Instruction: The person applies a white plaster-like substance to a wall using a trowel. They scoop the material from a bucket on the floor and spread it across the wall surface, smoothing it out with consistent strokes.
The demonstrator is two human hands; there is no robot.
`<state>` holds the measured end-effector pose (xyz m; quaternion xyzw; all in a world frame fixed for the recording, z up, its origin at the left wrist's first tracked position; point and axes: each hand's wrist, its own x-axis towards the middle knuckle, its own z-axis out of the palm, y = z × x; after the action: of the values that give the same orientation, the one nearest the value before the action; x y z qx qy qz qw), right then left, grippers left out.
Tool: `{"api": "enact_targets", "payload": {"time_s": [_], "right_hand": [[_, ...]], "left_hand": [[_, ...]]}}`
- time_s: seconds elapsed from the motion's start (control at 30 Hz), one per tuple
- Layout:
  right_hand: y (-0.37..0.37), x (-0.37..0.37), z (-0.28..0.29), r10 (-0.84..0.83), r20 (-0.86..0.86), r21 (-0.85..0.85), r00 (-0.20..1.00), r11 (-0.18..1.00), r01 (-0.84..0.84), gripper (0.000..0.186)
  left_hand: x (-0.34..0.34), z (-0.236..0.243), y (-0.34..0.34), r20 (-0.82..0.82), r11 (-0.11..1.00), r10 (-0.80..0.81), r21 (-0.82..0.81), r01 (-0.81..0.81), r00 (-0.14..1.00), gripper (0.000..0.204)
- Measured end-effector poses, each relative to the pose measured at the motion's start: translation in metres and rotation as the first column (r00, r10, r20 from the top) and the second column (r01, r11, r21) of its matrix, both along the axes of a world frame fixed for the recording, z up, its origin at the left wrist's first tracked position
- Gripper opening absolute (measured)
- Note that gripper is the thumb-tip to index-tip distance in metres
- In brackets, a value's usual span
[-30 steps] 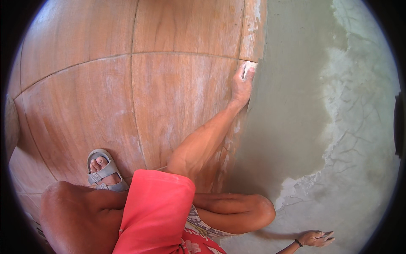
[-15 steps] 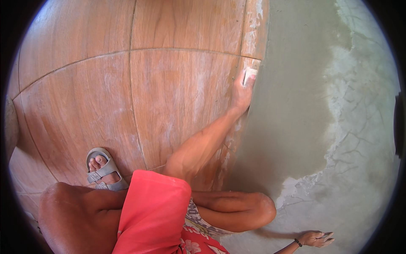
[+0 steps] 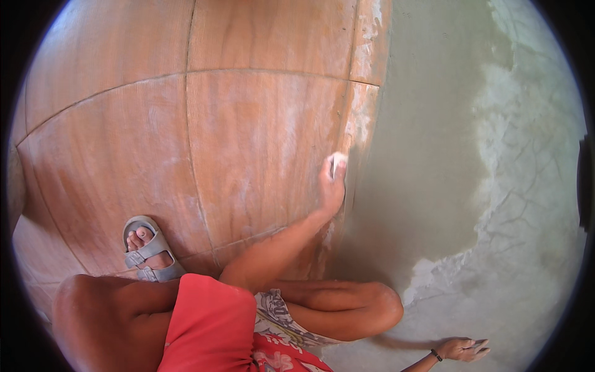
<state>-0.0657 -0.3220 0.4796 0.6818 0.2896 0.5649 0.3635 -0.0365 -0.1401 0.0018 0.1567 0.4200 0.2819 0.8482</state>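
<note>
My left hand is closed around a small whitish flat piece, whose exact kind I cannot make out. It is beside the narrow, white-smeared tile strip that borders the wood-look tiles. Just right of that strip lies a band of smooth grey mortar. At the lower right, past my bent knee, my right hand is low over the pale grey floor, a dark bracelet at its wrist. Its fingers are stretched out, with greyish smears at the tips.
Rough, pale, cracked-looking cement spreads beyond the mortar's ragged edge. My sandalled foot stands on the tiles at the left. My red sleeve and bent knees fill the lower part. A dark object shows at the far right rim.
My left hand has drawn back toward me and slightly left along the tile strip, still holding the whitish piece. My right hand stays in the same place.
</note>
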Motion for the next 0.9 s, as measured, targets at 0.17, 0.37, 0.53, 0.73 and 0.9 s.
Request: {"api": "enact_targets", "payload": {"time_s": [0.17,0.37,0.53,0.73,0.9], "right_hand": [[0.004,-0.005,0.002,0.003,-0.007,-0.025,1.0,1.0,-0.003,0.044],[0.003,-0.005,0.005,0.0,-0.002,-0.022,1.0,1.0,0.0,0.044],[0.004,-0.008,0.004,0.0,-0.002,-0.03,1.0,1.0,0.0,0.044],[-0.021,-0.003,0.015,-0.064,0.0,-0.011,0.998,0.998,0.064,0.045],[-0.021,-0.003,0.013,-0.018,-0.064,0.059,0.998,0.998,0.022,0.046]], "left_hand": [[0.049,-0.004,0.092,-0.077,0.985,0.06,0.167,-0.047,0.995,0.039],[0.072,0.023,0.119,-0.287,0.915,-0.146,0.325,0.24,0.947,0.045],[0.063,0.09,0.067,-0.298,0.824,-0.314,0.386,0.415,0.901,0.053],[0.009,0.129,0.021,-0.089,0.743,-0.215,0.631,0.222,0.973,0.057],[0.065,0.082,0.138,-0.353,0.826,-0.182,0.452,0.337,0.918,0.05]]}}
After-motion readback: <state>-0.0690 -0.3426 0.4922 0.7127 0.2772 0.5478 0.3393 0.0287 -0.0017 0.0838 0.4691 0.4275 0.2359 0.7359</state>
